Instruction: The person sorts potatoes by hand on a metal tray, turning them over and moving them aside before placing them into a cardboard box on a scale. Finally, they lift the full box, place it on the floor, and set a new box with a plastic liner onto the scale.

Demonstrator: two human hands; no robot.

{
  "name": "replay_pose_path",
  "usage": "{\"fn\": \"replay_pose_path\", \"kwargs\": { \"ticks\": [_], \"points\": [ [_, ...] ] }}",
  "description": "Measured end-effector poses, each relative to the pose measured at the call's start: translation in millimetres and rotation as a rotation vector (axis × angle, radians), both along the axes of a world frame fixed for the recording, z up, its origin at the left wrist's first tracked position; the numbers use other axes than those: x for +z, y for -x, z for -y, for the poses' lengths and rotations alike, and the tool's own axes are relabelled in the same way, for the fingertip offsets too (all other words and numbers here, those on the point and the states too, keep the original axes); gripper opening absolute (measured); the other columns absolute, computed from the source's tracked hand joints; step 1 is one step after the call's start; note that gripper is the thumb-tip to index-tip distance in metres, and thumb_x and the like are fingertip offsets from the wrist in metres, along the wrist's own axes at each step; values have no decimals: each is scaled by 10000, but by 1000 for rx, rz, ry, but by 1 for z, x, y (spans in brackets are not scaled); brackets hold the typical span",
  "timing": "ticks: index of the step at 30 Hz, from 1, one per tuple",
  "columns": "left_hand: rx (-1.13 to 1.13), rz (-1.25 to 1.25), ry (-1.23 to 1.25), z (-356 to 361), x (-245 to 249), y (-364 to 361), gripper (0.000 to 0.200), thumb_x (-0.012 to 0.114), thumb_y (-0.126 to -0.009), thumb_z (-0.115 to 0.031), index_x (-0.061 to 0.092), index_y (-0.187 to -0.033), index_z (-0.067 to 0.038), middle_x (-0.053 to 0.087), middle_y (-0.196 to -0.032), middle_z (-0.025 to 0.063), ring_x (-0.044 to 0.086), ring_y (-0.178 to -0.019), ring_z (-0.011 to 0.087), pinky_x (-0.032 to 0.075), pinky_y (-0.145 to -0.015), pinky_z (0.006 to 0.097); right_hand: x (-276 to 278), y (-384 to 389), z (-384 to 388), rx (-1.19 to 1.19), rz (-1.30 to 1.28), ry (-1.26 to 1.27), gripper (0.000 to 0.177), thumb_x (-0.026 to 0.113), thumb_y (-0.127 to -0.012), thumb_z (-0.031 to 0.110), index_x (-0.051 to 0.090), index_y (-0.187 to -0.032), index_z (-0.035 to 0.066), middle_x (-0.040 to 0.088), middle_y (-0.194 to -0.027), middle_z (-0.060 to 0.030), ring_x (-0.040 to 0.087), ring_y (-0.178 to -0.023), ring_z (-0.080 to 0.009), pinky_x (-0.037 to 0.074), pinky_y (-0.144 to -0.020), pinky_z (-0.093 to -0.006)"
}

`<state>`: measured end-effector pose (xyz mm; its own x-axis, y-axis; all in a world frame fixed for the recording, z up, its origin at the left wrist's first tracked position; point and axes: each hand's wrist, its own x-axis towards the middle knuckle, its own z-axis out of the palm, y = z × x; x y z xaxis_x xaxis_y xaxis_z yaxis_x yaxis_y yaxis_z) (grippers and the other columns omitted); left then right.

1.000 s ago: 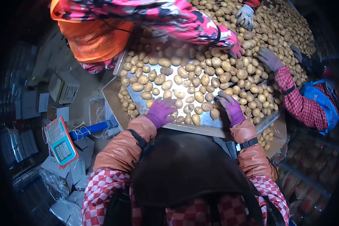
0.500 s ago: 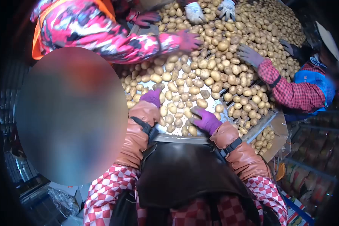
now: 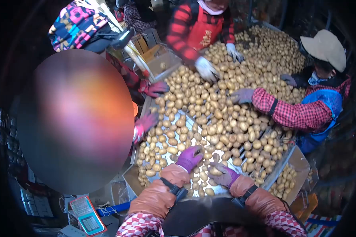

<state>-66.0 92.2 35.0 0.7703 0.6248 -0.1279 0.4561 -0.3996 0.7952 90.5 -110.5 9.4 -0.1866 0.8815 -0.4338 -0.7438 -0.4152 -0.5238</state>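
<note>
Many loose potatoes [image 3: 172,150] are spread over a shiny metal sorting table [image 3: 184,138]. My left hand [image 3: 189,158], in a purple glove with greyish fingers, reaches over the table's near part. Its fingers are curled among the potatoes, and what lies inside them is hidden. Close by on the right, my right hand [image 3: 226,176] wears a matching glove. Its fingers close round a potato [image 3: 214,171] just above the metal surface. A few more potatoes lie below and between the two hands.
Co-workers' gloved hands work the pile: a white glove [image 3: 207,69], a grey glove [image 3: 242,96] at right and a pink glove [image 3: 147,120] at left. A cardboard box [image 3: 298,168] holding potatoes stands at right. A scale [image 3: 88,216] sits lower left.
The view has swung up and left, showing more co-workers and the far pile. My hands have come closer together. The pink-sleeved arm at the left has drawn back from the pile.
</note>
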Motion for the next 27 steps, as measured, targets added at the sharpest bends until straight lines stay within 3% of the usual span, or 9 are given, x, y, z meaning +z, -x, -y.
{"fn": "replay_pose_path", "kwargs": {
  "ticks": [3, 7, 10, 14, 15, 17, 19, 23, 27],
  "points": [
    [145, -207, -465, -27, -36, -19, 613, 673, -776, -467, 545, -1321, -217, 460, -1396, 169, 431, -1270, 409, 356, -1012, 556, 2, -13, 0, -1, -125, -38, 533, 557, -902, -20, 394, -1403, 63, 530, -1283, -128, 595, -1041, -267, 520, -853, -308],
    [-13, -553, -427, 6, -22, -22, 756, 649, -766, -575, 440, -1425, -268, 225, -1570, 107, 160, -1438, 413, 97, -1069, 730, 30, -27, 6, 83, 633, -142, 440, 591, -904, 29, 448, -1320, 39, 598, -1132, -127, 634, -902, -208, 551, -731, -328],
    [-31, 112, -264, 25, -61, 24, 653, 731, -723, -498, 580, -1288, -207, 458, -1342, 261, 437, -1228, 451, 395, -917, 621, 22, -45, 34, -262, 615, -32, 369, 589, -880, 97, 499, -1235, 49, 617, -1055, -110, 615, -818, -180, 536, -661, -317],
    [-181, -84, -617, 37, -55, 93, 664, 735, -674, -500, 610, -1257, -207, 459, -1360, 225, 439, -1216, 454, 367, -972, 576, 22, -105, 136, -729, -147, 25, 456, 451, -951, 514, 571, -1153, 123, 622, -992, -85, 582, -767, -176, 499, -598, -319],
    [-184, -140, -596, 41, -38, 98, 675, 734, -673, -497, 603, -1272, -214, 461, -1358, 214, 431, -1231, 451, 356, -986, 571, 11, -125, 167, -793, -667, -165, 459, 449, -954, 511, 576, -1173, 129, 622, -1035, -91, 599, -850, -186, 523, -667, -346],
    [-105, -201, -586, 50, -46, 113, 695, 738, -669, -492, 584, -1290, -222, 427, -1389, 211, 380, -1285, 448, 294, -1033, 582, 36, -138, 197, -1404, -452, 169, 575, 435, -946, 559, 522, -1299, 113, 590, -1203, -106, 560, -1115, -231, 479, -919, -448],
    [-8, -347, -529, 60, -41, 107, 753, 739, -662, -500, 540, -1336, -227, 399, -1419, 215, 348, -1317, 453, 264, -1043, 615, -25, -163, 260, -1358, -829, -206, 669, 415, -942, 595, 456, -1368, 80, 548, -1296, -115, 491, -1229, -266, 382, -1031, -485],
    [-24, -438, -485, 77, -26, 63, 821, 741, -644, -514, 492, -1372, -227, 379, -1448, 198, 305, -1351, 449, 236, -1030, 681, -55, -136, 237, -1252, -83, -70, 655, 455, -953, 544, 438, -1357, 29, 536, -1310, -149, 512, -1202, -281, 389, -1045, -479],
    [-281, -314, -550, 60, -31, 41, 813, 728, -660, -534, 483, -1372, -226, 391, -1448, 127, 308, -1359, 413, 180, -1065, 675, 34, -52, 115, -863, 20, 341, 265, 487, -977, 339, 551, -1130, 133, 597, -1130, -77, 581, -943, -254, 499, -788, -382]
  ]
}}
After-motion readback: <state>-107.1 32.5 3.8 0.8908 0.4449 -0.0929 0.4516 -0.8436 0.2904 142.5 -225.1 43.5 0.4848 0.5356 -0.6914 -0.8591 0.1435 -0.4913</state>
